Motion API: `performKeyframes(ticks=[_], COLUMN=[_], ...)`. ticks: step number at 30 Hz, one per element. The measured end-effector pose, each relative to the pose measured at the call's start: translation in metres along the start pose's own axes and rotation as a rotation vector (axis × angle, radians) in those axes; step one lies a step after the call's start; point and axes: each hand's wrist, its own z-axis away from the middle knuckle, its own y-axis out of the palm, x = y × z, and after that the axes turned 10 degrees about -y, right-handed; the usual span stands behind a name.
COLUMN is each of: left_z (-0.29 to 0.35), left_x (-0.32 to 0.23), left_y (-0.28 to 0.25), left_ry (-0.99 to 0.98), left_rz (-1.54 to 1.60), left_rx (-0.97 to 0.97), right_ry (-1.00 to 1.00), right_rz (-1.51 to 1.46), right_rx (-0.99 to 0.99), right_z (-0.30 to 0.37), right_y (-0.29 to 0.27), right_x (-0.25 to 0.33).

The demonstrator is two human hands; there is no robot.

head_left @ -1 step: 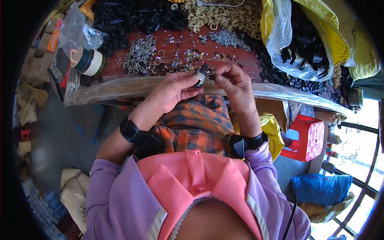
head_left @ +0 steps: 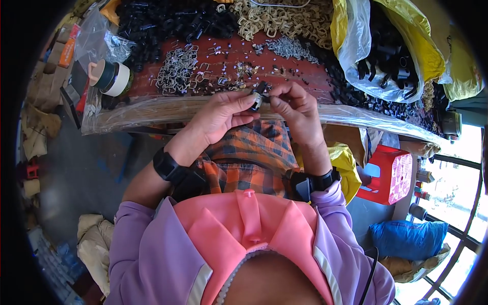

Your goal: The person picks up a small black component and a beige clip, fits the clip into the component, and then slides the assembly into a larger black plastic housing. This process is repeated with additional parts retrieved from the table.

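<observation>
Above the table's front edge, my left hand [head_left: 217, 115] grips a small black plastic fitting [head_left: 259, 95] with a pale band on it, between thumb and fingers. My right hand [head_left: 301, 108] is closed in a pinch at the fitting's right side. A tiny dark piece shows at its fingertips, too small to name. Beyond my hands lie bent metal wire clips [head_left: 177, 72] in a loose heap. Small grey metal pieces [head_left: 291, 50] are piled farther right. At the back are heaps of black plastic fittings [head_left: 170, 23] and beige plastic clips [head_left: 284, 23].
The red tabletop [head_left: 229, 57] has a plastic-wrapped front edge [head_left: 168, 111]. A yellow and white bag [head_left: 356, 38] of black parts stands on the right. A jar-like container [head_left: 120, 80] lies at the left. Below right is a red stool [head_left: 400, 175].
My right hand has shifted slightly left, closer against the fitting. The fitting has turned a little in my left hand.
</observation>
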Motion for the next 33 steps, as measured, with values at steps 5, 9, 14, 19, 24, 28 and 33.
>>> performKeyframes(ticks=[5,9,14,19,24,28,33], left_z=[-0.002,-0.005,-0.003,0.000,-0.007,-0.012,-0.014], left_x=[0.002,0.001,-0.001,-0.002,-0.012,-0.016,-0.018], left_y=[0.006,0.009,0.017,0.024,-0.004,-0.019,-0.012], left_ry=[-0.029,-0.031,-0.056,-0.069,0.034,0.140,0.155], left_rz=[-0.025,-0.037,0.007,-0.046,-0.131,-0.208,-0.243], left_rx=[0.049,0.073,0.217,0.171,0.062,-0.002,-0.025], right_ry=[-0.249,-0.408,-0.566,-0.663,-0.752,-0.573,-0.623], right_rz=[0.446,0.648,0.869,0.860,1.017,1.289,1.574], right_rx=[0.037,-0.038,-0.102,-0.097,-0.161,-0.439,-0.462], right_z=[0.004,0.003,0.005,0.009,-0.002,-0.035,-0.080], right_y=[0.012,0.016,0.013,0.008,-0.025,-0.082,-0.171], right_x=[-0.010,-0.013,-0.012,-0.011,0.013,0.050,0.038])
